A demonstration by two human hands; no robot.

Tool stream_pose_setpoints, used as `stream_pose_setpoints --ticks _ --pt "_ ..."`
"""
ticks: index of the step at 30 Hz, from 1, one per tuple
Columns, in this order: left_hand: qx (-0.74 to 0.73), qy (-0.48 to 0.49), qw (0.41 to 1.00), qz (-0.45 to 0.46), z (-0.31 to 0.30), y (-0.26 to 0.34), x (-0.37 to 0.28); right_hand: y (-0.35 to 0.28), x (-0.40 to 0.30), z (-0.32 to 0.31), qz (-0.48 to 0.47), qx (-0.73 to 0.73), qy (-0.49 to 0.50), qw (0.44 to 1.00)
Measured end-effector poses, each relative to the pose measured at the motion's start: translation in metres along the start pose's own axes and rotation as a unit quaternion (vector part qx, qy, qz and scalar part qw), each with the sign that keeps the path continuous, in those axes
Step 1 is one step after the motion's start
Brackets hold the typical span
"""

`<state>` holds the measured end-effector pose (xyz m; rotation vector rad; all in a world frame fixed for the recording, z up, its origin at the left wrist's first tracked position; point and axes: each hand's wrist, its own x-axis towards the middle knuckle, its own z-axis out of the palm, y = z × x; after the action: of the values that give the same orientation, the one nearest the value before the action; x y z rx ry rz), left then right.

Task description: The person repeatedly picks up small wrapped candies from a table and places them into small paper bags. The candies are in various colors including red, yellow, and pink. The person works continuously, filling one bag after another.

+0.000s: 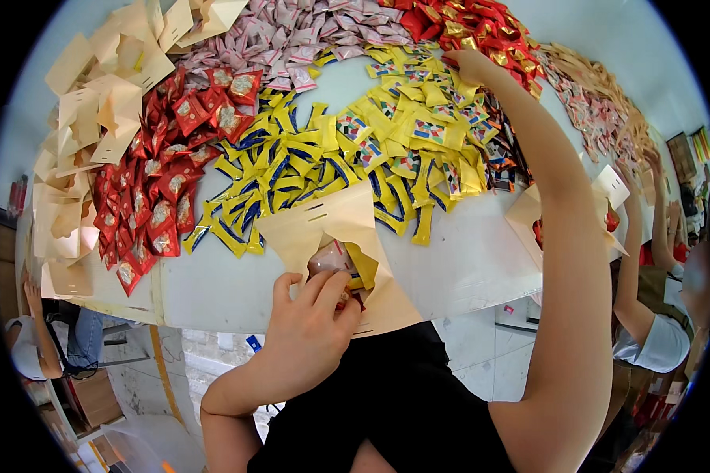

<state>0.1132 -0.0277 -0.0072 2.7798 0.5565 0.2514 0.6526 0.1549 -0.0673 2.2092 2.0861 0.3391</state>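
Observation:
A cream card box [349,204] with staples and a jagged opening lies at the table's near edge. Through the opening show a pinkish-white packet [331,258], a yellow packet [362,266] and part of a red one. My left hand [313,322] holds the box at this opening, its fingers curled in over the packets. My right hand [472,66] reaches far across the table. It is at the border between the yellow packets with coloured patches [438,130] and the red-and-gold packets [485,29]. Its fingertips are too hard to make out to tell a grip.
Slim yellow-and-blue packets [290,159] spread behind the box. Red packets [171,177] and pinkish-white packets [272,35] are heaped beyond. More card boxes [100,118] pile up at left. Another card box [526,219] lies beyond my right arm. Other people's arms [630,224] reach in at right.

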Motion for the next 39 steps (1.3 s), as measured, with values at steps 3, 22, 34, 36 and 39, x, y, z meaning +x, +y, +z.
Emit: stream_pose_setpoints --ticks 3,22,34,36,39 --pt "0.009 -0.017 1.0 -0.022 0.003 0.0 -0.002 -0.013 0.001 -0.003 0.082 0.082 0.051 0.992" --pt "0.09 0.042 0.995 0.021 0.012 -0.003 -0.009 -0.267 -0.313 -0.131 -0.028 0.119 0.129 0.984" --pt "0.101 -0.011 0.995 0.016 0.002 -0.004 -0.015 -0.304 -0.269 -0.164 -0.162 0.382 0.321 0.851" --pt "0.095 -0.031 0.995 0.013 -0.001 -0.004 -0.011 -0.31 -0.247 -0.159 -0.197 0.256 0.315 0.893" --pt "0.097 -0.067 0.993 -0.016 -0.003 -0.002 -0.009 -0.296 -0.263 -0.134 0.028 0.327 0.304 0.894"
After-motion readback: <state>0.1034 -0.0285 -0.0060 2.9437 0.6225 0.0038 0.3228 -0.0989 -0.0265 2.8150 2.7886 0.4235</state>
